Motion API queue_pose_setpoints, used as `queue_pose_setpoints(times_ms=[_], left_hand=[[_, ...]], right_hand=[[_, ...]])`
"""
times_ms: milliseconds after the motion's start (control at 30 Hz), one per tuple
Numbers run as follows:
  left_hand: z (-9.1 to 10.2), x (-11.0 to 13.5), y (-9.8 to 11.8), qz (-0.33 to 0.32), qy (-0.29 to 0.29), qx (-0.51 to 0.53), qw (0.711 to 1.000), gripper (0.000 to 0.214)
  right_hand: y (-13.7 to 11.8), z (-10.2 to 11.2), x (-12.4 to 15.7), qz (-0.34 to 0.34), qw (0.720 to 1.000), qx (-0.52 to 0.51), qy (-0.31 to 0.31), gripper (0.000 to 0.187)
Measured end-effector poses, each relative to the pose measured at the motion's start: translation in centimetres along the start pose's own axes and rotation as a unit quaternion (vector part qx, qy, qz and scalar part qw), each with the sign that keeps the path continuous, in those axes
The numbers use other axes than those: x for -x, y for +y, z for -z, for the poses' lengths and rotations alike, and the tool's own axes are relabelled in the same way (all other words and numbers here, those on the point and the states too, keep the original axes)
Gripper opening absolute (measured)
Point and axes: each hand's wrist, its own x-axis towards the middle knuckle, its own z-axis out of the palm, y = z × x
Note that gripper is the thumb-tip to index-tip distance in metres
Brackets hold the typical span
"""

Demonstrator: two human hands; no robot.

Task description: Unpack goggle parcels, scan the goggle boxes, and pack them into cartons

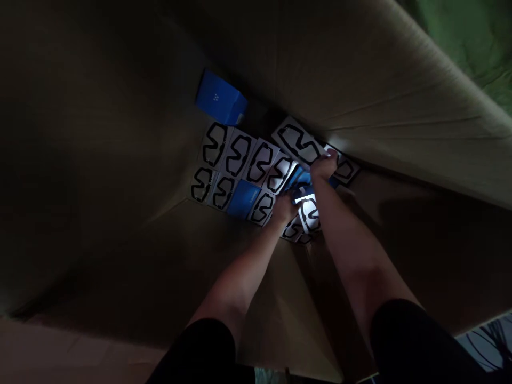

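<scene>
Deep in a cardboard carton [360,69], white cards of black eyeglass frames [260,162] lie overlapping in rows. The right grip [324,166] is curled, its fingertips [331,154] on the cards, with one large frame card [298,141] at its 10 o'clock and another [344,169] at 3 o'clock. The left grip [284,208] rests on the cards lower down, a blue-and-white card [303,195] at its 2 o'clock. Whether either grip is closed on a card, I cannot tell. A flat blue packet [243,199] lies at the left grip's 9 o'clock, a blue box [221,97] farther out at 11 o'clock.
</scene>
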Motion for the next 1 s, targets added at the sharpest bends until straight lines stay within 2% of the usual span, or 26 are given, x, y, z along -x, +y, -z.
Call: queue_pose_setpoints(times_ms=[67, 133, 233, 300, 400, 500, 567, 633, 700, 800, 900, 1000], left_hand=[[-1.1, 0.0, 1.6, -0.008, -0.036, -0.045, 0.998, 0.076], [-3.3, 0.0, 3.4, 0.030, -0.052, -0.069, 0.996, 0.087], [-6.6, -0.5, 5.5, 0.103, -0.017, -0.071, 0.992, 0.084], [-7.9, -1.0, 5.9, 0.120, 0.014, -0.065, 0.991, 0.078], [-8.5, -1.3, 5.4, 0.108, 0.047, -0.057, 0.991, 0.073], [-7.7, -0.4, 4.0, 0.091, 0.070, -0.043, 0.992, 0.074], [-6.2, 0.8, 2.8, 0.066, 0.085, -0.033, 0.994, 0.077], [-3.6, 2.1, 1.4, 0.037, 0.100, -0.024, 0.994, 0.079], [-0.1, 3.3, -0.1, 0.016, 0.114, -0.016, 0.993, 0.077], [5.9, 4.5, -2.7, 0.020, 0.162, 0.004, 0.987, 0.071], [11.3, 4.6, -5.9, 0.046, 0.249, 0.043, 0.967, 0.071], [15.2, 3.2, -9.1, 0.055, 0.320, 0.088, 0.942, 0.072]], right_hand=[[0.0, 0.6, -0.9, 0.017, 0.999, 0.015, 0.025, 0.050], [0.6, 0.7, -1.0, 0.067, 0.996, 0.049, -0.014, 0.051], [1.7, -0.7, -0.6, 0.181, 0.970, 0.125, -0.101, 0.080], [2.0, -2.3, -0.7, 0.231, 0.954, 0.148, -0.118, 0.088], [1.9, -4.2, -1.6, 0.266, 0.945, 0.150, -0.116, 0.081], [2.2, -4.0, -2.8, 0.273, 0.942, 0.151, -0.124, 0.068], [2.7, -3.0, -3.1, 0.269, 0.940, 0.162, -0.133, 0.065], [3.1, -2.1, -2.9, 0.262, 0.941, 0.168, -0.133, 0.066], [2.9, -1.7, -2.2, 0.248, 0.948, 0.160, -0.121, 0.064], [2.1, -2.0, -0.7, 0.234, 0.954, 0.150, -0.112, 0.057], [2.3, -1.9, 0.0, 0.237, 0.947, 0.182, -0.122, 0.062], [4.5, -0.8, -0.1, 0.152, 0.949, 0.248, -0.123, 0.062]])
